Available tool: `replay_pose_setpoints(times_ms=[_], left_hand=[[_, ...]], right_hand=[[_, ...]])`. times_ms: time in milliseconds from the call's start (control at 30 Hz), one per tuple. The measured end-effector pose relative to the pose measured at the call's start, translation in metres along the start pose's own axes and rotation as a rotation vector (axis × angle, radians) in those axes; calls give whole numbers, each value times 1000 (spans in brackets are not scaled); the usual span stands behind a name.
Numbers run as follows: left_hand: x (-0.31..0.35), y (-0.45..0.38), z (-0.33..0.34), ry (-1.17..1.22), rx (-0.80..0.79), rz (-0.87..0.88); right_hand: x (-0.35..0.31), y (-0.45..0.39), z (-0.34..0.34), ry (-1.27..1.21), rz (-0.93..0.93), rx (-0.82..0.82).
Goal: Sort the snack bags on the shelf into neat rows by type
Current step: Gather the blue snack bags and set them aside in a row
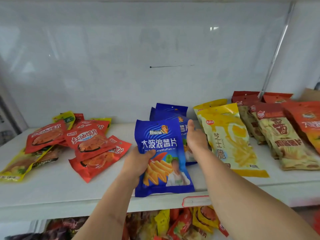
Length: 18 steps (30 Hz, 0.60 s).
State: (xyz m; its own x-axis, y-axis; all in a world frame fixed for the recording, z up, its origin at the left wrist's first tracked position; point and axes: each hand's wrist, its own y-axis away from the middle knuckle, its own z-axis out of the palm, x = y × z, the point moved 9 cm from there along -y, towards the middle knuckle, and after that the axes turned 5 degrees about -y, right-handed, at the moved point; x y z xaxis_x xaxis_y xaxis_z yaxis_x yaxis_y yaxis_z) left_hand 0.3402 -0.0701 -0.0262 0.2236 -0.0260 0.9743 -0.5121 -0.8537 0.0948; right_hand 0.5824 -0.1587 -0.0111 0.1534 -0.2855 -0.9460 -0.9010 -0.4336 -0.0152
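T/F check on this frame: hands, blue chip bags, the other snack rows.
1. The left hand grips a glossy blue potato-chip bag. True.
2. The right hand pinches a yellow bag. False: its fingers are straight, against the blue bags stacked behind.
3. The red flat snack packets lie left of the blue bags. True.
4. The tall yellow cheese-stick bags sit at the far left. False: right of the blue bags.
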Motion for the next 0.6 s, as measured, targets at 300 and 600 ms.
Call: replay_pose_setpoints(times_ms=[300,600], left_hand=[[2,-22,31,-226,68,68],[3,-41,38,-250,53,74]], right_hand=[[6,10,6,-151,16,-114],[14,-14,24,-26,-46,-167]])
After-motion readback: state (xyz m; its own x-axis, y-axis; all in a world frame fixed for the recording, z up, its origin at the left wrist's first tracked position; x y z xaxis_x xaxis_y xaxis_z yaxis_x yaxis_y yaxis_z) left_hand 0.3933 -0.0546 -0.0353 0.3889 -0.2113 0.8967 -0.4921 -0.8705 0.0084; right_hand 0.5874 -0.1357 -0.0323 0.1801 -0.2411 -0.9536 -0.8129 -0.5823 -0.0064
